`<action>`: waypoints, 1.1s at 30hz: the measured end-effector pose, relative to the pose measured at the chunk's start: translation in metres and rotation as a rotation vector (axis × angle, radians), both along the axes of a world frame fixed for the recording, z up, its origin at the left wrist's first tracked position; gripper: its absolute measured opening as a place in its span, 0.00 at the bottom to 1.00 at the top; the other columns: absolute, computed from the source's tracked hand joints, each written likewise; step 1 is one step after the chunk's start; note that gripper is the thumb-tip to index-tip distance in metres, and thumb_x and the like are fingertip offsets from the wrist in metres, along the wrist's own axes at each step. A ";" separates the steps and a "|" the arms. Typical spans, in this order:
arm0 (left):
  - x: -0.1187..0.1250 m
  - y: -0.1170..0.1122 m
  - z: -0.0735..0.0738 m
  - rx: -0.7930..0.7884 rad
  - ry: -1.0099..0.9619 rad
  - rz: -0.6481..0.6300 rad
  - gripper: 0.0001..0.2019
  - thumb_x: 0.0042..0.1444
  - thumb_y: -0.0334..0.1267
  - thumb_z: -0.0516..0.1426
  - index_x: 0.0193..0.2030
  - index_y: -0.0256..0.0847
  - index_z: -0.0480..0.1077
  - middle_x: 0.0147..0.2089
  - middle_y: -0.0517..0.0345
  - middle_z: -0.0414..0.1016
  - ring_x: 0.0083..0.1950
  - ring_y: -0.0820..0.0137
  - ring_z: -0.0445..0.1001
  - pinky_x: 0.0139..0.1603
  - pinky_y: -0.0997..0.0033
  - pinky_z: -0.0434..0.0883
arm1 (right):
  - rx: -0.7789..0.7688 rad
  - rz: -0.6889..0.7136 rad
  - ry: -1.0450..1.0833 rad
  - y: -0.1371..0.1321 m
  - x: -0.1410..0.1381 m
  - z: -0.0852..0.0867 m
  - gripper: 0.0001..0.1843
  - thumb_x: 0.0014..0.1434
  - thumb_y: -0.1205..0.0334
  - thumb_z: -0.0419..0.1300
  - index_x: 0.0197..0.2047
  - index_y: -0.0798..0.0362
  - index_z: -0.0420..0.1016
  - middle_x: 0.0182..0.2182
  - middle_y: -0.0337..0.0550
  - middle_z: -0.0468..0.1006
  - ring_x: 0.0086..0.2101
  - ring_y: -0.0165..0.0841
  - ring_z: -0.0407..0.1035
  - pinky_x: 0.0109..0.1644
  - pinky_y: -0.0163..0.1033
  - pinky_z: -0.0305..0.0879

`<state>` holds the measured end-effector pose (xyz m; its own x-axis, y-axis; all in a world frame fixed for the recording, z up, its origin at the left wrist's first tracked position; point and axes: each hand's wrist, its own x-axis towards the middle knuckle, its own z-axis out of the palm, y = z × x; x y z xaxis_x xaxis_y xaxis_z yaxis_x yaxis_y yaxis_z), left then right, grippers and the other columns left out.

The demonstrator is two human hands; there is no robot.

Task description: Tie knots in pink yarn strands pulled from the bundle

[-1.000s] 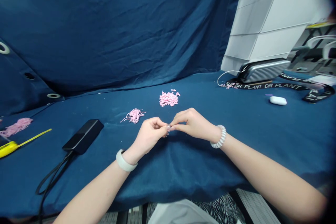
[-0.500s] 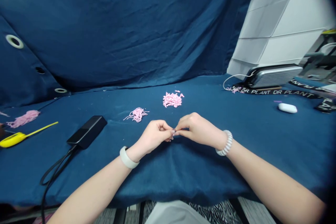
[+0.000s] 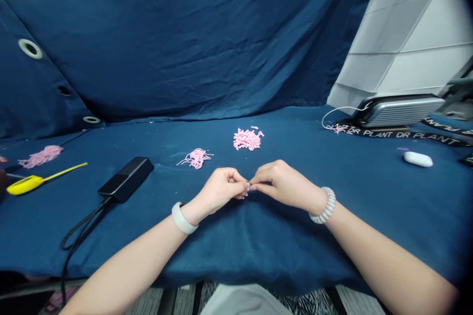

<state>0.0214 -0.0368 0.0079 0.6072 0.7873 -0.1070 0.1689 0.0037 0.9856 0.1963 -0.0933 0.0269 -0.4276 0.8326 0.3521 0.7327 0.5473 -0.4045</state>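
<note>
My left hand (image 3: pixel 222 188) and my right hand (image 3: pixel 286 187) meet fingertip to fingertip over the blue cloth, both closed in a pinch. Whatever lies between the fingertips is too small and covered to make out. Just behind the hands sits a heap of small pink knotted pieces (image 3: pixel 247 139). To its left, nearer my left hand, lies a loose bundle of pink cord (image 3: pixel 197 158). A pale band circles my left wrist, and a coiled, light bracelet is on my right.
At left are a black box with cables (image 3: pixel 126 179), a yellow-handled tool (image 3: pixel 27 185) and more pink cord (image 3: pixel 41 156); part of another person's hand shows at the edge. At right lie a white case (image 3: pixel 418 159), a lettered black strap (image 3: pixel 391 134) and a silver ribbed device (image 3: pixel 404 110).
The view has shifted slightly, so most things sit a little further right. My hands keep the same pinch against each other.
</note>
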 end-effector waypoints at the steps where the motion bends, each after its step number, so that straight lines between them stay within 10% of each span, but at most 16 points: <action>1: 0.000 0.000 0.000 0.000 -0.002 0.005 0.06 0.44 0.34 0.61 0.24 0.34 0.68 0.22 0.56 0.73 0.24 0.76 0.72 0.28 0.76 0.70 | 0.007 -0.001 0.007 0.000 0.000 0.000 0.08 0.58 0.64 0.58 0.34 0.52 0.80 0.31 0.41 0.80 0.31 0.30 0.72 0.38 0.34 0.64; 33: 0.004 0.000 0.000 -0.196 0.035 0.098 0.05 0.46 0.33 0.60 0.26 0.33 0.69 0.26 0.52 0.75 0.26 0.75 0.74 0.29 0.76 0.73 | 0.159 -0.192 -0.383 -0.003 -0.014 -0.014 0.05 0.59 0.70 0.54 0.34 0.55 0.71 0.32 0.44 0.73 0.31 0.32 0.68 0.37 0.37 0.60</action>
